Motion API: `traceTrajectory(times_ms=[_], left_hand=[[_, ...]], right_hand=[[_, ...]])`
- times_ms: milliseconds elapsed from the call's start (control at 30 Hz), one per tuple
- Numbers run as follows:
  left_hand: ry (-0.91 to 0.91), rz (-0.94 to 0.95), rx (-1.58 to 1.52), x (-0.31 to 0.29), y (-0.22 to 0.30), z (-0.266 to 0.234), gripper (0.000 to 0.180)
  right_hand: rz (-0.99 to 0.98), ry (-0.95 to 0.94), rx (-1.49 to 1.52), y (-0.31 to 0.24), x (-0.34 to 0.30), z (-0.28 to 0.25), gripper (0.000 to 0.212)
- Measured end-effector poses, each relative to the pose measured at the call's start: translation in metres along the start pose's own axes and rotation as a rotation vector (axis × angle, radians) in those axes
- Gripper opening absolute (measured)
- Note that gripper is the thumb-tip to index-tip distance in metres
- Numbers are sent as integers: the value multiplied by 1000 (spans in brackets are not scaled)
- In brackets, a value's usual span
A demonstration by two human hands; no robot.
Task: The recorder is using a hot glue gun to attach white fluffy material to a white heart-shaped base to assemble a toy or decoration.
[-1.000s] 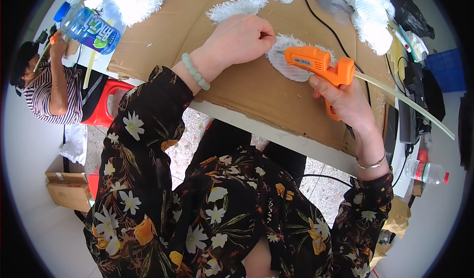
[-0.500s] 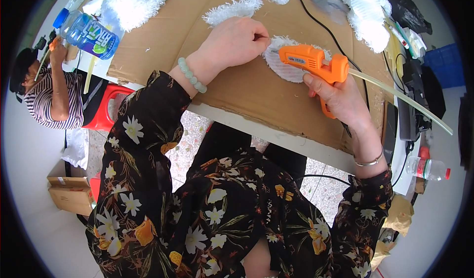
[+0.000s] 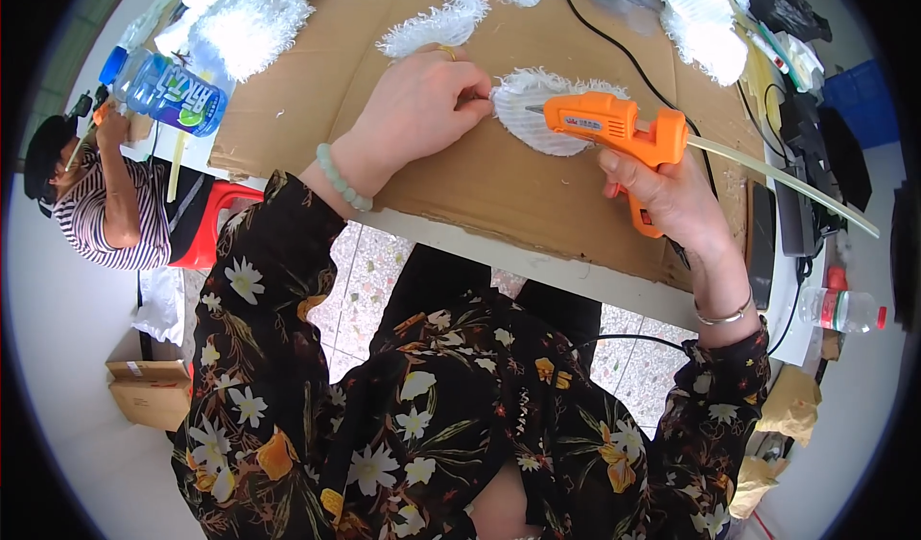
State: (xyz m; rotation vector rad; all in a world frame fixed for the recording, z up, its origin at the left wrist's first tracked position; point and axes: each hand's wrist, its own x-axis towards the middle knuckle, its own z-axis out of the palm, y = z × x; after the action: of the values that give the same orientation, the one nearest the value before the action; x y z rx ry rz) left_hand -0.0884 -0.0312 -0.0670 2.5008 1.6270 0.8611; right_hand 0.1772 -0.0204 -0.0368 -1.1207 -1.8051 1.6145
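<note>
A small oval piece of white shaggy fabric (image 3: 523, 128) with a fringed edge lies on the brown cardboard. My left hand (image 3: 422, 104) is curled at its left edge, thumb and forefinger closed on the rim. My right hand (image 3: 662, 190) grips an orange hot glue gun (image 3: 595, 115) by its handle. The metal nozzle points left over the fabric; whether it touches is unclear. From the back of the gun sticks a long pale glue stick (image 3: 787, 180).
Cardboard (image 3: 317, 108) covers the tabletop. White shaggy pieces (image 3: 254, 22) lie along the far side, and a black cable (image 3: 624, 46) runs to the right. A blue-capped bottle (image 3: 168, 89) stands at the left, near a seated co-worker (image 3: 110, 195). Another bottle (image 3: 844, 310) is at the right.
My left hand and the fabric have shifted left relative to the glue gun, uncovering more of the fabric and the nozzle. The whole view has also shifted slightly. Both grips look the same.
</note>
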Motion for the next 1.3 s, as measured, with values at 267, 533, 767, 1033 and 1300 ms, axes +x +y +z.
traceTrajectory(times_ms=[267, 533, 767, 1033, 1300], left_hand=[[3, -5, -135, 20, 19, 9, 5], [-8, 262, -141, 41, 29, 7, 5], [-56, -132, -228, 36, 31, -1, 10], [-18, 287, 16, 41, 34, 14, 7], [-103, 148, -111, 48, 24, 16, 8]], right_hand=[[-42, 2, 74, 3, -9, -22, 22], [-17, -8, 66, 5, -14, -45, 22], [-15, -7, 32, 3, -17, -47, 23], [7, -13, 25, 4, -14, -46, 25], [27, -6, -4, 8, -10, -41, 27]])
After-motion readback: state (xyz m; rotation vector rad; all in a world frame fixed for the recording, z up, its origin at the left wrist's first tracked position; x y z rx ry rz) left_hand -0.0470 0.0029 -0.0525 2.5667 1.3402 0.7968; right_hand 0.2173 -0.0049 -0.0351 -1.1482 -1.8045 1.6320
